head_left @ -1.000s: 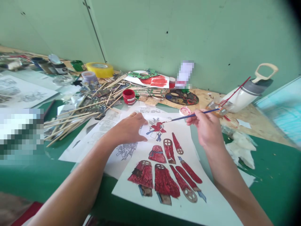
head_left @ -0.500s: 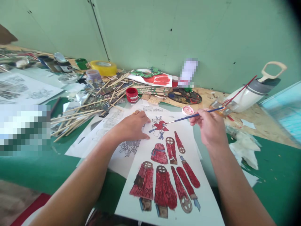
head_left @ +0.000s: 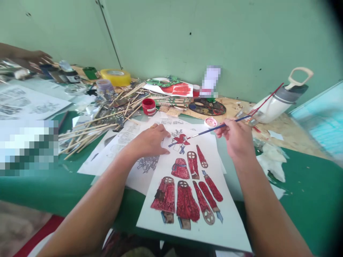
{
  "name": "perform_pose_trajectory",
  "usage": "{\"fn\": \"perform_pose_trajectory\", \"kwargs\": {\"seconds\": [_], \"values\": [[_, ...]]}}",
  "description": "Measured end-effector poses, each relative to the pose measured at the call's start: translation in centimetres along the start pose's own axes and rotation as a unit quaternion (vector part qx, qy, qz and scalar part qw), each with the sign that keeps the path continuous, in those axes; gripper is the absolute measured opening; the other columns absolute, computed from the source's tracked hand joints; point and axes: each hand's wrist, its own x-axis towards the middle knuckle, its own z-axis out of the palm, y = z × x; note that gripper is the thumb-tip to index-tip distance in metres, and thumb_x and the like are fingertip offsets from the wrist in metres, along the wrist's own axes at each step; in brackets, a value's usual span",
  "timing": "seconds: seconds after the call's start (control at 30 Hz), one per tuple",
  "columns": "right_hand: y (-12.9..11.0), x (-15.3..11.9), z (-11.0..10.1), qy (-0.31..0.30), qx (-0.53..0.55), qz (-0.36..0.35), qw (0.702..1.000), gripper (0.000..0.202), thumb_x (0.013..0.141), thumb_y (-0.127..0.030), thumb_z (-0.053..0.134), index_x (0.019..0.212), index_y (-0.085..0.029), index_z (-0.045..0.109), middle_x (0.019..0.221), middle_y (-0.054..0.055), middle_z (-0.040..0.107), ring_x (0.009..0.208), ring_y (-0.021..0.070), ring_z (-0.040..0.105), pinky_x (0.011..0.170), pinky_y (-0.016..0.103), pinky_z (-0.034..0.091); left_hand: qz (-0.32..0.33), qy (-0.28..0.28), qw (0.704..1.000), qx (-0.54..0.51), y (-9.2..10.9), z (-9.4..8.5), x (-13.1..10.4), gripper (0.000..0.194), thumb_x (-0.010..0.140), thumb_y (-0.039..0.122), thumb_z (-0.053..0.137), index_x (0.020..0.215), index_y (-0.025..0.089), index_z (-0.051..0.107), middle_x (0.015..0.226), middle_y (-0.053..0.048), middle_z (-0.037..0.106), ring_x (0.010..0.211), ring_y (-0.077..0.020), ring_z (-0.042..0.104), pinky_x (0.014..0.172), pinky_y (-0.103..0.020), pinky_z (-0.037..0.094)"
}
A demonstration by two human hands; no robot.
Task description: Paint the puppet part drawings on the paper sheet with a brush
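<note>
My right hand (head_left: 237, 137) pinches a blue paintbrush (head_left: 219, 127), whose tip touches or hovers just over the red-painted part of a small line drawing (head_left: 180, 138). That drawing is near the top of a white sheet (head_left: 160, 228). Below it on the sheet are several red figure pieces (head_left: 187, 201) with dark outlines. My left hand (head_left: 154, 141) lies on the sheet's upper left edge with fingers spread, holding nothing. A small pot of pink paint (head_left: 210, 122) stands just left of my right hand.
An open red paint jar (head_left: 149, 106), wooden sticks (head_left: 88, 130), yellow tape (head_left: 116, 77) and a palette (head_left: 207, 107) lie behind the papers. A white bottle (head_left: 278, 101) leans at the right. Another person's hand (head_left: 37, 59) is over jars at the far left.
The view has shifted slightly. The brush tip has moved a little right over the small drawing. Another person's hand has come into view at the far left.
</note>
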Motion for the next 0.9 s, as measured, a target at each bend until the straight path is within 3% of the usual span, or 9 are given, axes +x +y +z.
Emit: {"fn": "perform_pose_trajectory", "kwargs": {"seconds": [0.47,0.63,0.9], "values": [[-0.33,0.04,0.14,0.021,0.012,0.003,1.0,0.013,0.072,-0.018,0.062,0.059,-0.016,0.064,0.046,-0.001,0.06,0.04,0.0092,0.054,0.039,0.02,0.04,0.008,0.01,1.0,0.001,-0.58,0.65,0.14,0.059,0.082,0.048,0.071,0.133,0.019,0.064,0.132,-0.012,0.058,0.127,-0.0312,0.051,0.106,-0.042,0.044],[-0.1,0.09,0.08,0.004,0.015,-0.007,1.0,0.014,0.073,-0.021,0.064,0.059,-0.017,0.064,0.047,-0.001,0.059,0.041,0.0101,0.055,0.039,0.021,0.041,0.008,0.015,1.0,-0.004,-0.35,0.63,0.13,0.059,0.085,0.055,0.065,0.131,0.018,0.065,0.131,-0.013,0.058,0.126,-0.0323,0.052,0.104,-0.042,0.045],[-0.17,-0.17,0.33,-0.006,0.016,-0.011,1.0,0.016,0.072,-0.023,0.066,0.057,-0.017,0.062,0.049,-0.001,0.06,0.043,0.0099,0.055,0.039,0.02,0.042,0.002,0.008,1.0,0.001,-0.32,0.62,0.22,0.059,0.082,0.052,0.069,0.131,0.02,0.064,0.134,-0.012,0.058,0.126,-0.0315,0.052,0.104,-0.041,0.046]]}}
